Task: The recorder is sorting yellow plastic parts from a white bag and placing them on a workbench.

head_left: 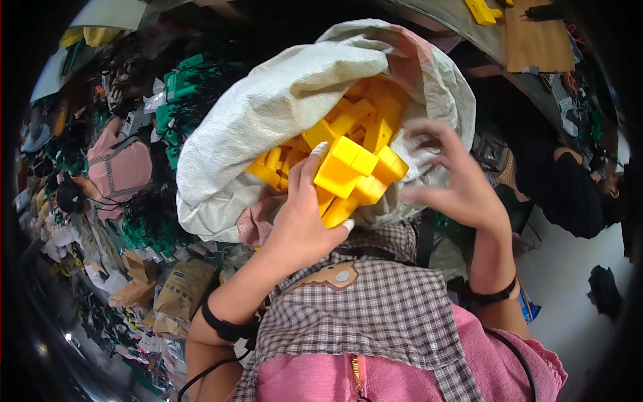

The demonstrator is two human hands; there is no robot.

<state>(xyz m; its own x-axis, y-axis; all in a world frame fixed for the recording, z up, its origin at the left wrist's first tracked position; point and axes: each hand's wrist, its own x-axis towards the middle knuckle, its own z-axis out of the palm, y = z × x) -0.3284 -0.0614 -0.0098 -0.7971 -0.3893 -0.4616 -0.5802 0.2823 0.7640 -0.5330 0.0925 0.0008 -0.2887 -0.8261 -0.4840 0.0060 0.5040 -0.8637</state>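
My left hand (299,220) is wrapped around several yellow plastic block-shaped pieces (343,167), its fingertips on their far side and its thumb at the near side. The pieces are stacked or pressed together over the mouth of a white woven sack (261,100). More yellow plastic parts (375,110) fill the sack behind them. To the right of the pieces, my right hand (462,181) hovers near the sack's right inner wall, fingers spread and slightly blurred, with nothing in it.
Green parts with black bristles (184,84) are heaped at the left, near a person in pink (120,167). Brown paper sacks (184,295) stand lower left. Another person in black (569,181) is at the right. A table at the upper right bears a wooden board (539,40) and a yellow part (481,11).
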